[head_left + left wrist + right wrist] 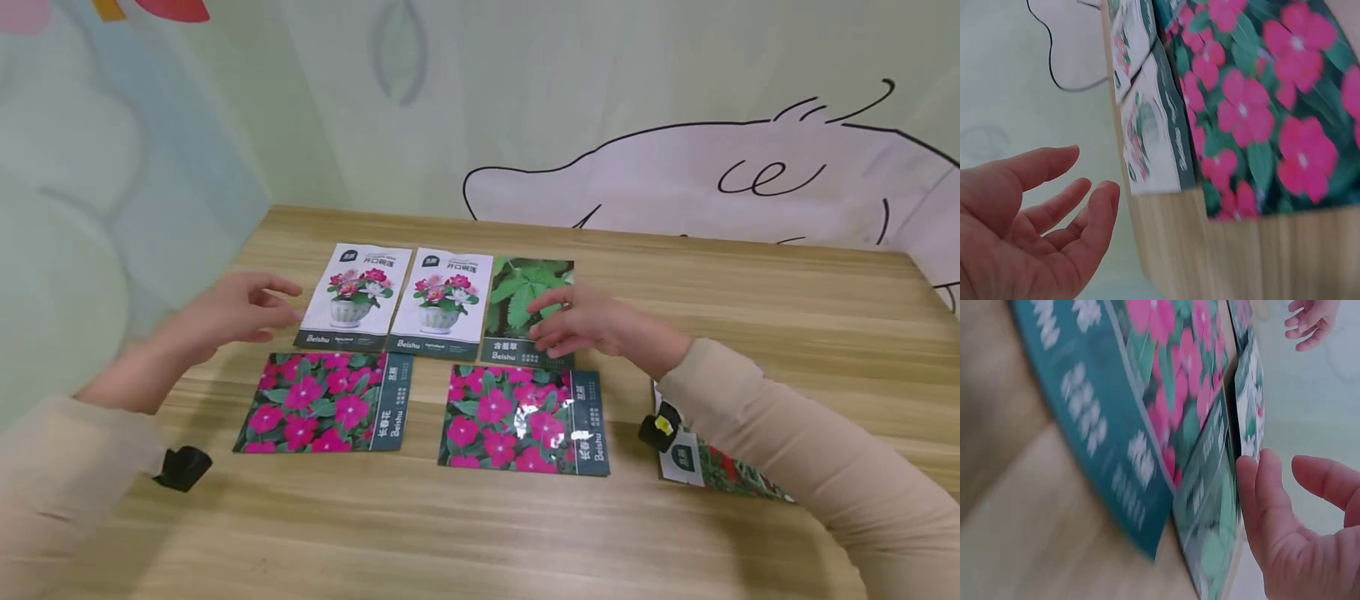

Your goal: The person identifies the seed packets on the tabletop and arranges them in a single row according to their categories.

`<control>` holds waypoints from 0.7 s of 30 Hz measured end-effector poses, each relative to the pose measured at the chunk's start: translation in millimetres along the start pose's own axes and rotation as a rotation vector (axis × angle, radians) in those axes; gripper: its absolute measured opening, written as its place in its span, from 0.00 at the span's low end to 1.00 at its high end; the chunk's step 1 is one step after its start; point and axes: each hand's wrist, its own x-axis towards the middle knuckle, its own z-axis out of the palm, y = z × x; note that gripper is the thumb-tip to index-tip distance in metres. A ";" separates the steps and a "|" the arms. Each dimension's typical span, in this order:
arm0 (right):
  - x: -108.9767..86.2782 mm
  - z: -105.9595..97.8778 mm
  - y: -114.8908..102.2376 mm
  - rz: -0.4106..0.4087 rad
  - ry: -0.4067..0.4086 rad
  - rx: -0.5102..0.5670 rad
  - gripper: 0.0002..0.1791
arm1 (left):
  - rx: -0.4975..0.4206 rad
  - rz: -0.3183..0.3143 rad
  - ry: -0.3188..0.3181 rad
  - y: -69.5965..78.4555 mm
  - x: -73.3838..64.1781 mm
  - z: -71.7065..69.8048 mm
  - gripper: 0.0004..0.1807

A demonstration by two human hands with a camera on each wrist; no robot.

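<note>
My left hand (236, 310) hovers at the left edge of a white seed packet (354, 298) with potted flowers on it; its fingers are loosely bent and hold nothing. A matching white packet (442, 304) lies beside it. Over the green-leaf seed packet (517, 296) hangs my right hand (588, 323), fingers relaxed, covering part of it. In the right wrist view a gap shows between that hand's thumb and fingers (1269, 494). Two pink-flower packets lie sideways in front, one at left (318, 402) and a glossy one (510, 421) near the middle.
A red-flower packet (720, 467) lies at the right, partly hidden under my right forearm. The wooden table (360, 533) meets a wall (600, 67) with a cartoon drawing at its back edge. A pale wall (112, 167) stands at the left.
</note>
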 end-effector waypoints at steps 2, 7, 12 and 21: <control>-0.3 8.2 -1.1 0.019 -0.009 0.037 0.26 | 0.004 -0.023 0.002 -11.0 -6.1 -5.7 0.33; -0.6 31.8 -4.5 0.060 -0.038 0.205 0.27 | -0.030 -0.074 -0.066 -38.9 -16.5 -13.3 0.36; 3.2 55.0 -7.6 0.112 -0.043 0.333 0.25 | -0.090 -0.121 -0.156 -57.4 -19.5 -12.4 0.39; 14.5 84.6 -6.2 0.142 -0.080 0.370 0.21 | -0.160 -0.158 -0.264 -64.1 -12.9 -12.8 0.40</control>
